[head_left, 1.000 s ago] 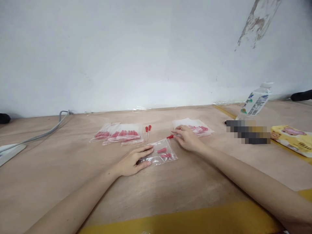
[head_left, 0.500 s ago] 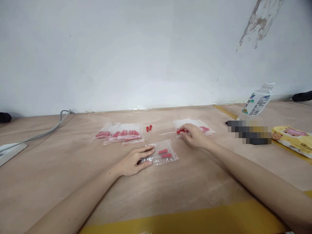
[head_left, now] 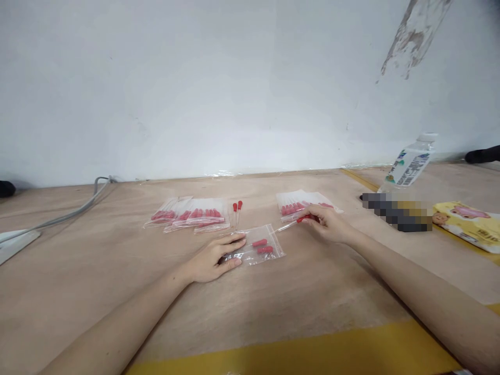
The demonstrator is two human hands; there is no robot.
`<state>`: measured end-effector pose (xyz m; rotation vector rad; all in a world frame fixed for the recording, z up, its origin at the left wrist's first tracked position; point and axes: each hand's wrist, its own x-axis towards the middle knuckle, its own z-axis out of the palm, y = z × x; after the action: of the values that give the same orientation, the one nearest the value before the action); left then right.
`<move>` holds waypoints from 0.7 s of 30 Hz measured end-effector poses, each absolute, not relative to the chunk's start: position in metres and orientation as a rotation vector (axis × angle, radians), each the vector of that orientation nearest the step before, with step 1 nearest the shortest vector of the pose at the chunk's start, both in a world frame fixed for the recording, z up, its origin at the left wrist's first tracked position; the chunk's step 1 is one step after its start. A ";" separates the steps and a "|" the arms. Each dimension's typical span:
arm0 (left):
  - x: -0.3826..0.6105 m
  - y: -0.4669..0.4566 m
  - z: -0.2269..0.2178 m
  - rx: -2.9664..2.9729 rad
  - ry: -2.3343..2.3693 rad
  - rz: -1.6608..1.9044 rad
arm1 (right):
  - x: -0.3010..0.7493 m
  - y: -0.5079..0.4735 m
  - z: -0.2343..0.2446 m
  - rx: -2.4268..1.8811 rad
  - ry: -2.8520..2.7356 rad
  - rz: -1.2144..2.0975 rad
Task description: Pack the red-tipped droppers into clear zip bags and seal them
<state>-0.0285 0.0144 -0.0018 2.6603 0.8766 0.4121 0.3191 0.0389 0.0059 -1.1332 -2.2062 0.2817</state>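
Observation:
A clear zip bag [head_left: 275, 244] lies flat on the wooden table, with two red-bulbed droppers [head_left: 264, 250] inside it. My left hand [head_left: 214, 258] rests on the bag's left end, fingers stretched out and thumb apart. Between the closed fingers of my right hand [head_left: 328, 223] is another dropper [head_left: 288, 226], gripped at its red bulb. Its clear tube points left, the tip just by the bag's upper right edge. Two loose droppers [head_left: 237, 206] lie behind the bag, bulbs pointing away from me.
Filled bags of droppers [head_left: 209, 208] lie overlapping at the back left, and another stack [head_left: 289, 200] sits behind my right hand. Farther right are a tilted plastic bottle [head_left: 410, 164], a blurred dark object [head_left: 398, 211] and a yellow packet [head_left: 469, 221]. A grey cable [head_left: 84, 205] runs along the left.
My right hand has come away from the right stack, nearer to me, bringing the dropper's tip to the bag's edge. The left hand stays on the bag.

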 end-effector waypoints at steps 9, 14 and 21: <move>-0.029 0.014 -0.002 2.694 0.918 0.393 | 0.293 0.030 0.001 -1.045 -2.230 0.442; -0.029 0.012 0.001 2.700 0.932 0.396 | 0.294 0.029 -0.001 -1.078 -2.209 0.506; -0.028 0.012 0.000 2.704 0.915 0.429 | 0.268 0.026 -0.018 -1.079 -2.050 0.728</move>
<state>-0.0276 0.0118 0.0001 2.7043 0.9151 0.4293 0.2680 0.0259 -0.0183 -1.0794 -2.0496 0.7276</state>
